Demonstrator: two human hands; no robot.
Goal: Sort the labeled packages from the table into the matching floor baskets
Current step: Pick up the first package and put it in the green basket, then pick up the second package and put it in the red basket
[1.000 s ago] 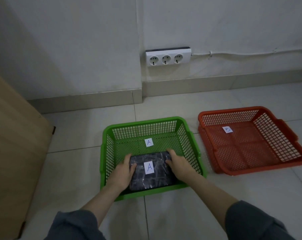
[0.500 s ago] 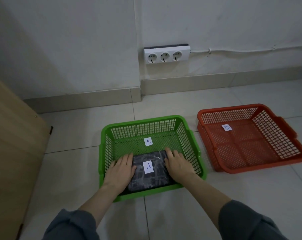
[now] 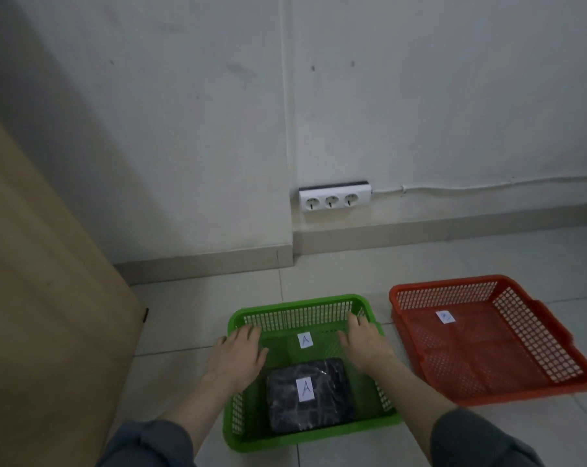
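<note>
A dark wrapped package with a white "A" label lies flat in the near part of the green basket, which has its own "A" tag on the bottom. My left hand hovers over the basket's left wall, fingers apart and empty. My right hand hovers over the right side, also spread and empty. Neither hand touches the package. The orange basket to the right holds only a small white tag.
A wooden panel stands upright at the left. A white triple socket strip with its cable runs along the wall above the skirting. Tiled floor lies around both baskets.
Both hands have let go of the package and lifted up and away from it, fingers spreading. The view has tilted up, showing more wall.
</note>
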